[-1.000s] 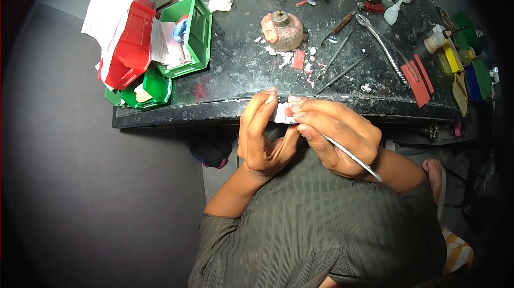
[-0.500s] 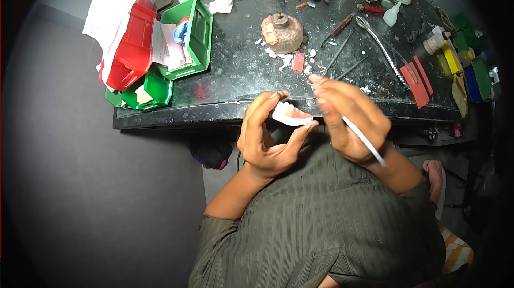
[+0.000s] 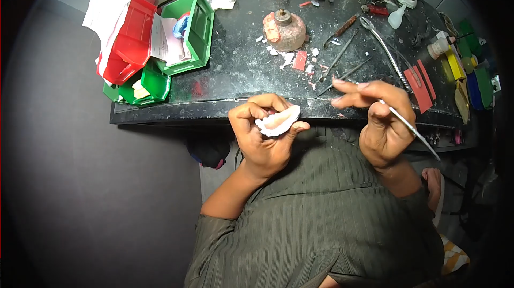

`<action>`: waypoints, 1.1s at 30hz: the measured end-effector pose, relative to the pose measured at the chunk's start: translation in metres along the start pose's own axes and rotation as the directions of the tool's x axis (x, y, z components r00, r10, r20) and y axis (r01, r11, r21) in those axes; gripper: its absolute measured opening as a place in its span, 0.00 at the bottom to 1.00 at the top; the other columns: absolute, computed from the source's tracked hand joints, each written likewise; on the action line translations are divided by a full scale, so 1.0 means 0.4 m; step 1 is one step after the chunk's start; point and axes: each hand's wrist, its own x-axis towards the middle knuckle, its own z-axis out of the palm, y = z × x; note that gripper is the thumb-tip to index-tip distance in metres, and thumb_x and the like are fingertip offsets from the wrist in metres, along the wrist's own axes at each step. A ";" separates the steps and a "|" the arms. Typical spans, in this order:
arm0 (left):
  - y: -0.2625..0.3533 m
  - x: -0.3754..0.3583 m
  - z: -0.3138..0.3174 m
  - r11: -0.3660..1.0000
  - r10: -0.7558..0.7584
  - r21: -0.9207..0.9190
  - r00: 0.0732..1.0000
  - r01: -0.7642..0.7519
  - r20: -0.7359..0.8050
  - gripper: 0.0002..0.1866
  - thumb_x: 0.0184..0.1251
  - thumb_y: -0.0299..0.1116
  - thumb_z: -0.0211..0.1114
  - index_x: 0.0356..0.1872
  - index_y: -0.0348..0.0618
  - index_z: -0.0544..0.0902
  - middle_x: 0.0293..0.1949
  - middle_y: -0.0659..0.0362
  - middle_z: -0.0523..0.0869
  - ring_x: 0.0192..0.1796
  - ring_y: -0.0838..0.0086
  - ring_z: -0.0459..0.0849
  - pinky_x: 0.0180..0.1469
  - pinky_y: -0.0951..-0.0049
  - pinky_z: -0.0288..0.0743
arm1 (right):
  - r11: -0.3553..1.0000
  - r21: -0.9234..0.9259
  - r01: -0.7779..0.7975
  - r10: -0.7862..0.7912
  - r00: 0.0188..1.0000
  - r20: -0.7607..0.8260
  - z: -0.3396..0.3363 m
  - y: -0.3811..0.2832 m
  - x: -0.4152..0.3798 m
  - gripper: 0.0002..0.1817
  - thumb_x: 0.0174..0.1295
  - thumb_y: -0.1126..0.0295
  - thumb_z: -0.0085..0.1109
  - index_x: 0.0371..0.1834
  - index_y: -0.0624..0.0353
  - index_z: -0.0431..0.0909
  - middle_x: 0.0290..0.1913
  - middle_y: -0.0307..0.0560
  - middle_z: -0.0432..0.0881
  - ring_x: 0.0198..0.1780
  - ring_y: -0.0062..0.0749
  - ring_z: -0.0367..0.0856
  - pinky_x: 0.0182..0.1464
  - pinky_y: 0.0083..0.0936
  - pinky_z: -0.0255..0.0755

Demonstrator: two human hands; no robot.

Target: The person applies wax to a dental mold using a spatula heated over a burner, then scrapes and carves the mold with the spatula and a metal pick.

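A white and pink dental model (image 3: 278, 122) is held up by my left hand (image 3: 265, 138), its fingers and thumb closed round the edges, just in front of the bench edge. To the right, my right hand (image 3: 383, 122) grips a thin metal tool (image 3: 411, 126) between its fingers; the tool's rear end points down to the right. Two fingers of this hand are stretched out to the left. The two hands are apart, and the tool does not touch the model.
On the dark bench (image 3: 230, 81) stand a glass burner (image 3: 288, 32), a pink wax piece (image 3: 300, 61), a metal tool (image 3: 384, 47) and red wax strips (image 3: 418, 88). Green (image 3: 199, 36) and red bins (image 3: 130, 41) stand at left. Another person's hand (image 3: 432, 185) shows at lower right.
The model has been turned in my left hand and tilts differently. My right hand has moved right, away from the model, with the tool still in it, and its fingers have spread somewhat.
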 end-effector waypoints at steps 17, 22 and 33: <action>-0.004 0.013 -0.004 0.979 0.094 0.176 0.994 -0.102 0.050 0.25 0.55 0.17 0.71 0.42 0.43 0.62 0.31 0.54 0.79 0.33 0.69 0.78 0.41 0.70 0.69 | 0.985 -0.016 0.172 -0.151 0.905 0.398 0.041 -0.046 0.012 0.17 0.57 0.79 0.70 0.50 0.67 0.82 0.52 0.58 0.85 0.53 0.48 0.88 0.61 0.43 0.82; -0.003 0.011 -0.006 0.962 0.120 0.242 0.991 -0.129 0.052 0.24 0.55 0.17 0.71 0.42 0.42 0.62 0.31 0.54 0.79 0.32 0.69 0.78 0.41 0.69 0.68 | 0.984 -0.030 0.175 -0.149 0.905 0.399 0.047 -0.057 0.013 0.14 0.57 0.79 0.70 0.47 0.68 0.82 0.51 0.58 0.86 0.54 0.47 0.87 0.62 0.43 0.81; 0.006 0.022 -0.012 0.925 0.157 0.338 0.985 -0.173 0.076 0.25 0.54 0.20 0.74 0.42 0.42 0.63 0.32 0.54 0.80 0.32 0.69 0.78 0.43 0.68 0.69 | 0.976 -0.048 0.212 -0.179 0.909 0.377 0.059 -0.048 0.008 0.13 0.55 0.82 0.69 0.44 0.70 0.82 0.47 0.59 0.87 0.52 0.49 0.88 0.60 0.43 0.82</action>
